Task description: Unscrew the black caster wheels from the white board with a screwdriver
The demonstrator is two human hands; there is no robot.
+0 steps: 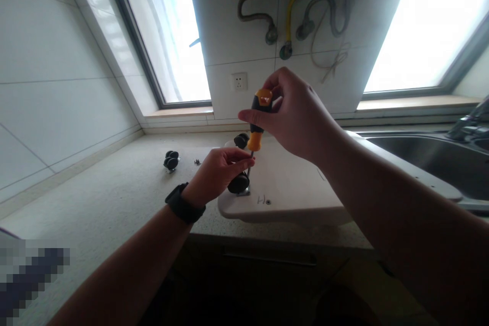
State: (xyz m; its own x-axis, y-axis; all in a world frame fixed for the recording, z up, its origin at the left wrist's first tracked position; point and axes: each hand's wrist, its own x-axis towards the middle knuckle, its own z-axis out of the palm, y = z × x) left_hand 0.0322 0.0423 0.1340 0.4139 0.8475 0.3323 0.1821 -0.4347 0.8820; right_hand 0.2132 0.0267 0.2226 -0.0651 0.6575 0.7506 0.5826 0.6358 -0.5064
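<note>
Evidently, your right hand (292, 112) gripped the screwdriver (255, 140) above the caster wheel (239, 184) while your left hand (216, 173) pinched its shaft (252, 154); tilting it could have made it slip.

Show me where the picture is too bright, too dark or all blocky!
Head view: the left window and right window glare nearly white; head view: the cabinet front is almost black; head view: the right hand looks shaded; head view: the lower left corner is blocky.
</note>
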